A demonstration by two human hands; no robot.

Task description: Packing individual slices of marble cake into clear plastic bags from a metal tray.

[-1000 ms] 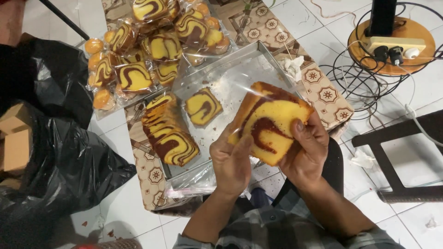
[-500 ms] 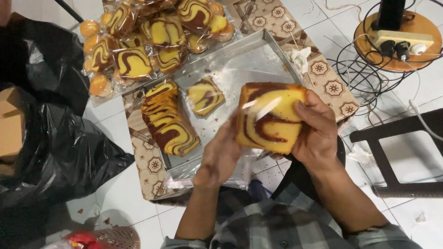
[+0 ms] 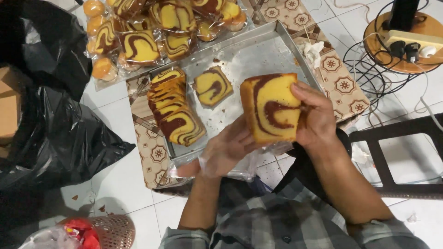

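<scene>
My right hand (image 3: pixel 314 116) grips a thick slice of yellow and brown marble cake (image 3: pixel 270 108) by its right side, held upright above the metal tray (image 3: pixel 281 39). My left hand (image 3: pixel 227 150), covered by a thin clear plastic bag (image 3: pixel 240 168), touches the slice from below and from the left. On the tray lie a row of cut marble slices (image 3: pixel 174 113) and one single slice (image 3: pixel 212 86).
Several wrapped cake slices (image 3: pixel 138 44) are piled beyond the tray. A black plastic bag (image 3: pixel 50 133) and a cardboard box (image 3: pixel 9 106) lie at the left. A round wooden stand with a power strip (image 3: pixel 406 44) and cables is at the right, beside a dark frame (image 3: pixel 397 147).
The view has shifted. My right hand has turned the slice more upright, and my left hand has slid under it with the clear bag.
</scene>
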